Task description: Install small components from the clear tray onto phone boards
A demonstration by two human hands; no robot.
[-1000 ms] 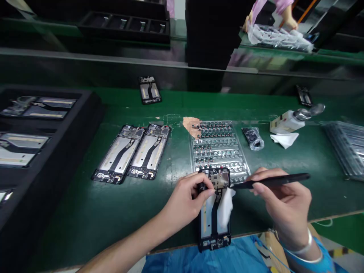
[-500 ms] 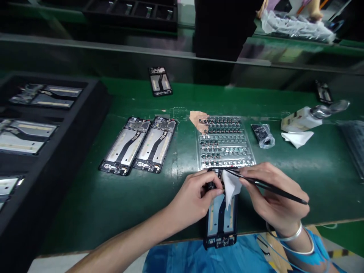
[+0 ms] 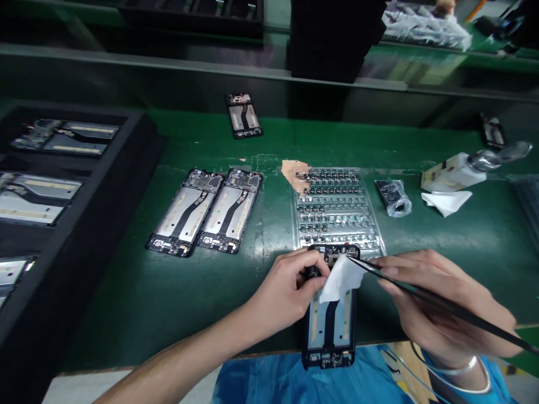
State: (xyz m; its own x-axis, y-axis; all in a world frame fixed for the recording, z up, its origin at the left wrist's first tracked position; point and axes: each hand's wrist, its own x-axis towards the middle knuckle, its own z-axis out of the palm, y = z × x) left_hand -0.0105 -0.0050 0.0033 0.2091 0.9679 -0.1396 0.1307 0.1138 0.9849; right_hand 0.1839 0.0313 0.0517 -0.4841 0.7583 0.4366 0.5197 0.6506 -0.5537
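My left hand grips the top end of a black phone mid-frame, which lies on the green mat with its board end partly hidden. My right hand is shut on slim black tweezers, whose tips reach a white wipe. The wipe lies over the upper part of the frame, touching my left fingers. Under it, the frame's surface cannot be seen.
Two phone frames lie left of my hands on the green mat. A clear tray of small parts sits just beyond the held frame. A black foam tray holds more frames. A white bottle stands at the right, and a co-worker's hand shows beyond the shelf.
The tweezers have swung round, now sloping down to the right, and my right hand has shifted right. The wipe has spread rightward across the frame's upper part. The view has tilted slightly.
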